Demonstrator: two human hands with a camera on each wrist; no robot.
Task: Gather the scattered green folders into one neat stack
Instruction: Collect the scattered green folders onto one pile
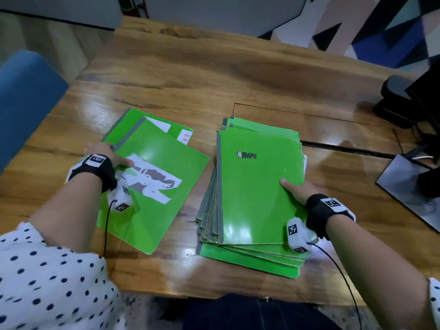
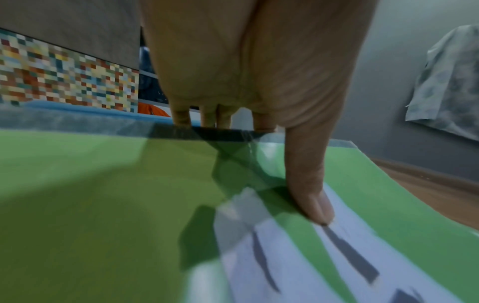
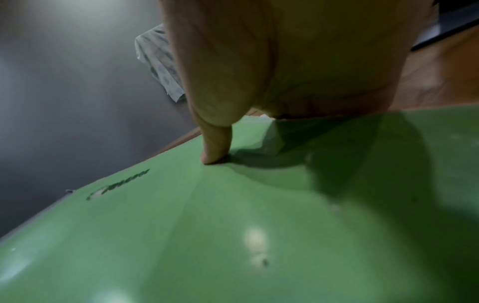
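A tall, fanned stack of green folders point(image 1: 252, 196) lies on the wooden table point(image 1: 214, 75) at centre right. My right hand point(image 1: 298, 189) grips the top folder point(image 3: 233, 225) at its right edge, thumb on the cover and fingers hidden under it. To the left lies a loose green folder with a torn white label point(image 1: 152, 186) over another green folder marked "H.R" point(image 1: 166, 127). My left hand point(image 1: 107, 153) holds the labelled folder point(image 2: 103, 205) by its grey spine, thumb pressing the label, fingers curled over the edge.
A blue chair back point(image 1: 21, 101) stands at the far left. Black equipment point(image 1: 414, 103) and a grey pad point(image 1: 409, 186) sit at the table's right edge. A dark slot point(image 1: 345, 147) runs across the tabletop behind the stack.
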